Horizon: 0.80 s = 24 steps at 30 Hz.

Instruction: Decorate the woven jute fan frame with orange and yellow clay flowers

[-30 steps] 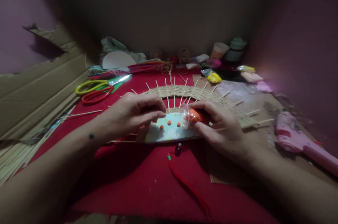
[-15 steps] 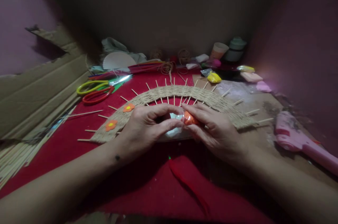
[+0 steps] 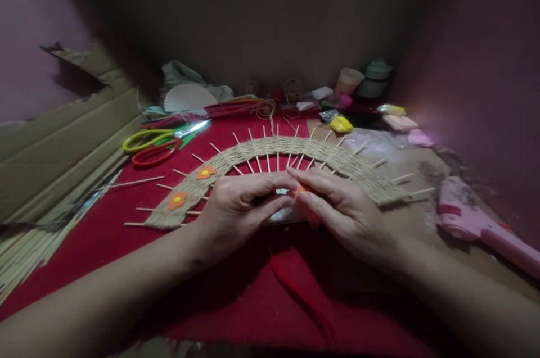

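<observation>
Both hands meet in the middle over the red cloth. My right hand point(image 3: 343, 200) is closed around a small orange packet point(image 3: 301, 189), which looks like soft clay in clear plastic wrap; fingers hide most of it. At its left end, my left hand point(image 3: 242, 198) pinches the clear wrapping between thumb and fingertips. Just beyond them lies a woven twine arch point(image 3: 274, 146) with thin sticks poking out on both edges. Two orange flowers with yellow centres, an upper one point(image 3: 205, 172) and a lower one point(image 3: 178, 200), sit on its left part. A pale, shiny item point(image 3: 282, 214) under the hands is partly hidden.
Scissors point(image 3: 154, 144) with yellow and red handles lie at left, near bundled sticks point(image 3: 37, 251). A pink glue gun point(image 3: 476, 217) rests at right. Toward the back are a yellow packet point(image 3: 341, 124), a paper cup point(image 3: 349, 81) and twine balls point(image 3: 292, 89). A red strip point(image 3: 297, 290) lies in front.
My hands have come closer together and tilted around the orange packet, so less of it shows. My right thumb now lies across it. Other things stay put.
</observation>
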Available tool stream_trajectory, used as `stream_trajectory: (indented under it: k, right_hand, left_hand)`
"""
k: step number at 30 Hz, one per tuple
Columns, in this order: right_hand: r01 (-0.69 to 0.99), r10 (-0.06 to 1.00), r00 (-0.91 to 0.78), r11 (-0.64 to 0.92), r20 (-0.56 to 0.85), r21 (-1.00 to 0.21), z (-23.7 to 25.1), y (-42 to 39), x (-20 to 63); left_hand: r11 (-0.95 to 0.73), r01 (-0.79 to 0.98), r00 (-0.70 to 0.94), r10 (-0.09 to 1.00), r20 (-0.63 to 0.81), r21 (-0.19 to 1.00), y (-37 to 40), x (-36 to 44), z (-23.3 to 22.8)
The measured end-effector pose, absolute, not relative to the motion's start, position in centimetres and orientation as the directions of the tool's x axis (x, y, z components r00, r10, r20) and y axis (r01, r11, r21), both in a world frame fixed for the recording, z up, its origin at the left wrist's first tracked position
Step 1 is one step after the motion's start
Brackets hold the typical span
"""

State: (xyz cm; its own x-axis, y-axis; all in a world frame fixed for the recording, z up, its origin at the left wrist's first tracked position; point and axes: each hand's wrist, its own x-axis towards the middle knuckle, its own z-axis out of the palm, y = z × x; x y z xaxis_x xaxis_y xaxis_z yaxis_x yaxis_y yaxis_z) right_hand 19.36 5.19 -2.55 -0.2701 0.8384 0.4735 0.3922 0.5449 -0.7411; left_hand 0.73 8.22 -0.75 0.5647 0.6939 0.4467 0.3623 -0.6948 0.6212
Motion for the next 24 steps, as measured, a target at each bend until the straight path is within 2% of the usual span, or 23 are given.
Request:
stream_trajectory:
  k: [4,6,8,11,13,15,18,24]
  right_hand:
    - [0.369,0.857,-0.219,0.515,0.467,-0.774,-2.6,5.0,19.1]
    - [0.354,0.859,-0.214,0.512,0.465,-0.782,-2.5,4.9,19.1]
    - [0.330,0.862,-0.216,0.506,0.458,-0.797,-2.4,4.9,19.1]
    - [0.323,0.876,-0.212,0.482,0.434,-0.815,-2.2,4.9,19.2]
    - [0.346,0.883,-0.185,0.470,0.432,-0.812,-2.2,5.0,19.3]
    - [0.365,0.890,-0.156,0.455,0.428,-0.812,-2.2,5.1,19.5]
    - [0.344,0.909,-0.148,0.418,0.391,-0.841,-2.2,5.3,19.6]
    - [0.262,0.937,-0.161,0.344,0.311,-0.902,-2.2,5.4,19.6]
  left_hand:
    - [-0.793,0.367,0.621,0.598,0.506,0.487,8.0,0.7,-0.7]
    - [-0.794,0.384,0.613,0.601,0.512,0.471,7.8,0.8,-0.4]
    - [-0.724,0.412,0.580,0.677,0.454,0.554,7.8,0.9,0.0]
    - [-0.418,0.401,0.501,0.845,0.187,0.815,8.1,0.8,0.8]
    - [-0.185,0.313,0.476,0.879,0.014,0.932,8.5,0.4,1.3]
    - [-0.064,0.241,0.478,0.876,-0.061,0.968,8.9,0.2,1.6]
    - [-0.089,0.280,0.478,0.876,-0.059,0.956,9.2,0.1,1.5]
    - [-0.323,0.365,0.487,0.866,0.117,0.873,9.1,0.4,0.9]
